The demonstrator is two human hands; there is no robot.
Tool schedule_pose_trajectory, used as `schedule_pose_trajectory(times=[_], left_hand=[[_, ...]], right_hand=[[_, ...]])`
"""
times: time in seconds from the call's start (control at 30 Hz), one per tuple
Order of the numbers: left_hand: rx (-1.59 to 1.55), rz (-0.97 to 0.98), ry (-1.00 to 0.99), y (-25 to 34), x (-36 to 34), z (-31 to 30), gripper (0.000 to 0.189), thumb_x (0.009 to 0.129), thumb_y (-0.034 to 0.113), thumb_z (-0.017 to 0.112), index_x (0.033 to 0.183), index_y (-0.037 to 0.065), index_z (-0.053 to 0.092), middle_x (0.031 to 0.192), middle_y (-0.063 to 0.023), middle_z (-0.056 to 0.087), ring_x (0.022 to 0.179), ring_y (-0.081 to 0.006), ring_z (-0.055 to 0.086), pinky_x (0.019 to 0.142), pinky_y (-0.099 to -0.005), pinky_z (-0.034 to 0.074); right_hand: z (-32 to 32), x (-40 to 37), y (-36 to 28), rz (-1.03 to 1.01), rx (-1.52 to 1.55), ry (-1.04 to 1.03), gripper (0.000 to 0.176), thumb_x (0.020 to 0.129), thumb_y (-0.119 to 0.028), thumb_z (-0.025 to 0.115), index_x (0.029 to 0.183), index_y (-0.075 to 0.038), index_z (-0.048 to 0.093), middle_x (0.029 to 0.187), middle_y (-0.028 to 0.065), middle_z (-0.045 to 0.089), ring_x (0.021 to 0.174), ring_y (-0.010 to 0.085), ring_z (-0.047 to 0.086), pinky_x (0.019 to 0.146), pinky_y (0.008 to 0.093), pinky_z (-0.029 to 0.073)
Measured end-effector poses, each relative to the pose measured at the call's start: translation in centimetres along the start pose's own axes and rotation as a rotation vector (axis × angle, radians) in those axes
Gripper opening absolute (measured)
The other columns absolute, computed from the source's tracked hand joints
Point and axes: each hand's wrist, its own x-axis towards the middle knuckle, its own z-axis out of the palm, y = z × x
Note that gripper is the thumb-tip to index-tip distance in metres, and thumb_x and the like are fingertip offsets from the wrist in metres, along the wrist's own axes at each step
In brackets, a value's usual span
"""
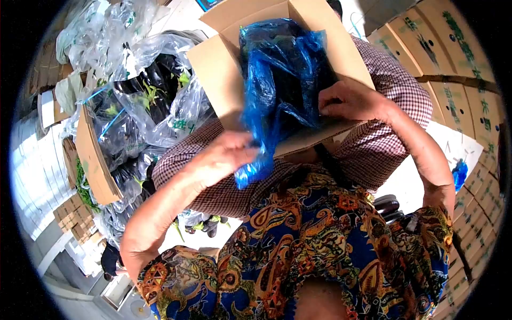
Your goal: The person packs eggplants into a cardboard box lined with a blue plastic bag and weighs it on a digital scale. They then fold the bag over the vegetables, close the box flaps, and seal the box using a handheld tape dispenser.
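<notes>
Cardboard takes up the middle of my view: an open cardboard box [221,80], tipped toward me with its flaps spread, and a blue plastic bag [277,74] stuffed inside it. The bag is crumpled, and something dark shows through the plastic, though I cannot tell what it is. One loose end of the bag spills over the near edge of the box and hangs down.

My left hand [229,154] is closed around that hanging end, fingers wrapped over the blue plastic just below the box's near left corner. My right hand [346,98] is higher and to the right. Its fingers are curled shut on the right edge of the bag, where the plastic lies against the inner wall of the box. Both of my forearms are bare, and my patterned sleeves [160,274] show nearest to me.

Just behind the box is a person in a checked shirt [397,80], whose sleeves show on either side of it.

To the far left are clear plastic bags [154,90] holding dark aubergines with green stems, heaped next to another carton [96,160]. On the right stand stacked cartons [458,53] with green print. A few loose aubergines [386,205] lie near my right elbow.
</notes>
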Motion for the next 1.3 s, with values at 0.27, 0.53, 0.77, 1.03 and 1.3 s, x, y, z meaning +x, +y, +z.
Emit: schedule_pose_trajectory(times=[0.27, 0.53, 0.77, 1.03, 1.3], left_hand=[[0.496, 0.469, 0.163, 6.9, 8.5, 1.5, 0.022, 0.092, 0.024, 0.057, 0.097, 0.004, 0.064, 0.082, -0.0041, 0.065, 0.076, -0.0152, 0.061, 0.071, -0.0317, 0.050], [1.130, 0.883, 0.759, 13.8, 11.0, 0.4, 0.038, 0.077, 0.036, 0.072, 0.098, 0.006, 0.063, 0.083, -0.0143, 0.060, 0.083, -0.0299, 0.062, 0.075, -0.0420, 0.050], [1.152, 0.853, 0.574, 9.1, 21.0, -2.5, 0.033, 0.078, 0.027, 0.071, 0.103, 0.007, 0.064, 0.095, -0.0143, 0.061, 0.091, -0.0310, 0.060, 0.080, -0.0403, 0.048], [0.825, 0.655, 0.520, 6.6, 13.3, -7.0, 0.014, 0.078, 0.012, 0.063, 0.090, 0.005, 0.062, 0.080, -0.0160, 0.060, 0.075, -0.0321, 0.061, 0.070, -0.0391, 0.049], [1.019, 0.880, 0.455, 3.4, 15.7, -2.4, 0.011, 0.076, 0.006, 0.058, 0.086, 0.002, 0.057, 0.085, -0.0178, 0.057, 0.080, -0.0392, 0.059, 0.070, -0.0468, 0.049]], right_hand=[[0.7, 1.3, -2.4, 0.114, 0.077, 0.147, 0.082, 0.076, -0.049, 0.074, 0.137, -0.006, 0.040, 0.113, 0.0210, 0.062, 0.097, 0.0298, 0.063, 0.084, 0.0374, 0.049], [0.9, 1.9, 3.1, 0.240, -0.071, 0.160, 0.017, 0.078, -0.011, 0.066, 0.092, -0.001, 0.066, 0.082, 0.0160, 0.067, 0.075, 0.0239, 0.063, 0.071, 0.0369, 0.050], [1.0, 0.5, 1.1, 0.406, -0.292, 0.188, 0.021, 0.083, -0.005, 0.057, 0.102, 0.001, 0.060, 0.077, 0.0168, 0.066, 0.070, 0.0277, 0.066, 0.064, 0.0409, 0.054], [-0.9, 3.3, -0.4, 0.592, 0.269, 0.266, 0.015, 0.088, 0.004, 0.044, 0.093, 0.002, 0.059, 0.064, 0.0093, 0.062, 0.051, 0.0162, 0.061, 0.042, 0.0274, 0.051], [-3.8, 10.6, 2.4, 0.395, 0.213, 0.516, 0.015, 0.088, -0.003, 0.048, 0.094, -0.004, 0.062, 0.069, 0.0082, 0.064, 0.056, 0.0156, 0.063, 0.048, 0.0279, 0.052]])
